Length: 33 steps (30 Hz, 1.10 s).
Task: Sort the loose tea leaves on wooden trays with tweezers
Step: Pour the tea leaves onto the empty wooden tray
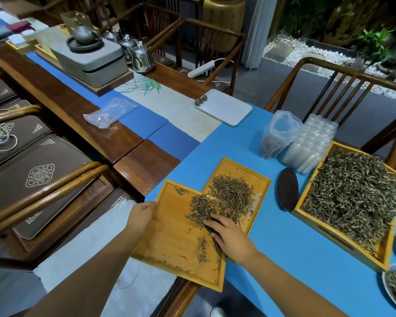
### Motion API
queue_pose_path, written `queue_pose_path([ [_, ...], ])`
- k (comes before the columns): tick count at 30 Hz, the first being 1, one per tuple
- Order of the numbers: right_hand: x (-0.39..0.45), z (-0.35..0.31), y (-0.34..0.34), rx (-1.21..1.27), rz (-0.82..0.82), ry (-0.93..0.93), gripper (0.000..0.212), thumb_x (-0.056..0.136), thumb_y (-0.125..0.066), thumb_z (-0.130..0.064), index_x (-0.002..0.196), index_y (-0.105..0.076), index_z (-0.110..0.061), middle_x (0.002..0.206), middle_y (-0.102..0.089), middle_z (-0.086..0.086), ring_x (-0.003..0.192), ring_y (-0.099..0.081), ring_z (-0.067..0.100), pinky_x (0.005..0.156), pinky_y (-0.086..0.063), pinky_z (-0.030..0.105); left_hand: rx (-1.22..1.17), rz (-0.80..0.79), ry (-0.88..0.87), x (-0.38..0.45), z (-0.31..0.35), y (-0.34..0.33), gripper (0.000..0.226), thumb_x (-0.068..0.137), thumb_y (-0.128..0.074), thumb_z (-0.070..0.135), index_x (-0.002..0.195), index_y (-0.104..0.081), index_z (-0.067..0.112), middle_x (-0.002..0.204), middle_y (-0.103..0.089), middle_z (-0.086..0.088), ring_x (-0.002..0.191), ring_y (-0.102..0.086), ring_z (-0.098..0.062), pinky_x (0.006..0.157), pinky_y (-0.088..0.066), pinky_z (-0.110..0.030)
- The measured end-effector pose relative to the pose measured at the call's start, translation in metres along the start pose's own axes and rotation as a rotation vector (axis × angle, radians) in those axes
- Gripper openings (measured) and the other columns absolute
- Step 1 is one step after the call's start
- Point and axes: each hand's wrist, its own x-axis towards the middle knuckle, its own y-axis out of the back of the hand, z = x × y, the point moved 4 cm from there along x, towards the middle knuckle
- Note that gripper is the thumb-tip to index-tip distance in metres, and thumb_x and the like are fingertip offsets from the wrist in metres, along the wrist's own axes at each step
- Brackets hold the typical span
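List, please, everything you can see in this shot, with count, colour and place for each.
small wooden trays: two, light wood, overlapping at the table's near edge
loose tea leaves: brown-green heap, spread across both
large wooden tray: one, full of tea, right
blue mat: one, under the trays
dark oval dish: one, between the trays
plastic bag: one, clear, behind the dish
white tray: one, holding tea balls
teapot: one, dark, far left
wooden chair: one, brown, beyond the table
left hand: grips the near tray's edge
right hand: fingers flat, sweeping leaves

near tray (169,243) overlapping far tray (258,179)
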Motion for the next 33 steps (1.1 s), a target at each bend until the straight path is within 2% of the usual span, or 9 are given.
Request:
queue_pose_path([
  [7, -0.013, -0.001, 0.004, 0.008, 0.038, 0.003, 0.044, 0.1, -0.039, -0.022, 0.144, -0.035, -0.028, 0.154, -0.026, -0.005, 0.142, -0.022, 0.017, 0.116, -0.023, 0.032, 0.001, -0.022, 0.003, -0.001, -0.001, -0.004, 0.028, 0.096, -0.045, 0.034, 0.078, -0.049, 0.013, 0.079, -0.047, -0.01, 0.074, -0.044, -0.023, 0.069, -0.036, -0.034],
  [15, -0.032, 0.007, -0.003, -0.028, -0.009, -0.014, 0.044, 0.1, -0.039, -0.022, 0.143, -0.035, -0.028, 0.151, -0.029, -0.005, 0.14, -0.024, 0.016, 0.114, -0.025, 0.031, 0.04, -0.049, -0.014, 0.0, -0.003, -0.006, 0.026, 0.096, -0.044, 0.035, 0.08, -0.048, 0.015, 0.082, -0.047, -0.009, 0.076, -0.043, -0.022, 0.07, -0.035, -0.033],
  [24, -0.027, 0.015, -0.009, -0.02, 0.025, -0.054, 0.044, 0.101, -0.036, -0.02, 0.144, -0.034, -0.028, 0.153, -0.027, -0.006, 0.142, -0.022, 0.015, 0.115, -0.024, 0.028, 0.071, -0.062, -0.04, -0.001, -0.001, -0.008, 0.032, 0.096, -0.044, 0.035, 0.074, -0.047, 0.013, 0.076, -0.045, -0.01, 0.072, -0.041, -0.021, 0.069, -0.033, -0.032],
  [29, -0.021, 0.021, -0.008, -0.014, 0.038, -0.102, 0.044, 0.101, -0.036, -0.018, 0.144, -0.035, -0.028, 0.154, -0.027, -0.005, 0.143, -0.022, 0.017, 0.114, -0.027, 0.031, 0.08, -0.076, -0.044, -0.004, 0.001, -0.012, 0.032, 0.097, -0.044, 0.035, 0.077, -0.052, 0.011, 0.078, -0.049, -0.012, 0.074, -0.045, -0.021, 0.062, -0.035, -0.028],
  [33, -0.015, 0.028, -0.006, 0.011, 0.052, -0.144, 0.044, 0.101, -0.036, -0.016, 0.144, -0.035, -0.026, 0.154, -0.026, -0.003, 0.143, -0.021, 0.019, 0.115, -0.023, 0.031, 0.066, -0.085, -0.036, -0.005, 0.0, -0.013, 0.032, 0.096, -0.045, 0.035, 0.076, -0.051, 0.012, 0.077, -0.048, -0.012, 0.074, -0.044, -0.021, 0.067, -0.035, -0.031],
])
